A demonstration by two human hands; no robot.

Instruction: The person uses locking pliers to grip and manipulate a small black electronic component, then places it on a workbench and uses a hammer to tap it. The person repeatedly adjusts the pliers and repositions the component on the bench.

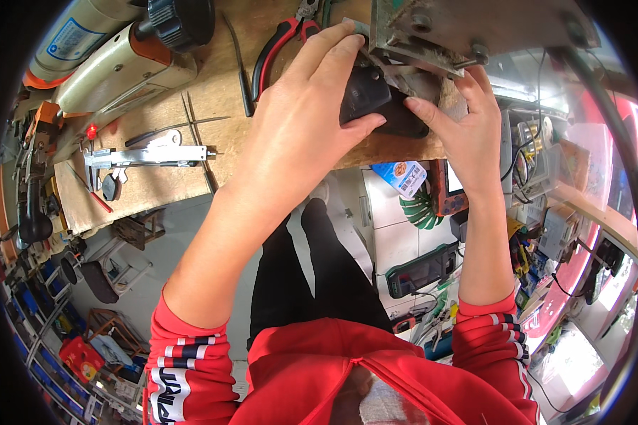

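Observation:
My left hand (301, 106) is curled over a small smooth black case (365, 93), fingers along its far side and thumb at its near edge. Beneath and beside it lies another dark, flat piece (407, 122), partly hidden. My right hand (471, 120) is at the right of that piece, thumb stretched toward it. Its other fingers reach up beside the lower edge of a metal fixture (439, 32) with bolts, which hides some fingertips. A gap shows between the right thumb and fingers. Pliers with red and black handles (268, 57) lie just left of my left hand.
A wooden bench (220, 152) carries a metal caliper-like tool (152, 156), thin rods and a dark file-like tool (244, 92). A cream machine (120, 74) with a black knob stands at left. Below right are a blue card (403, 177) and a dark green-edged device (423, 270).

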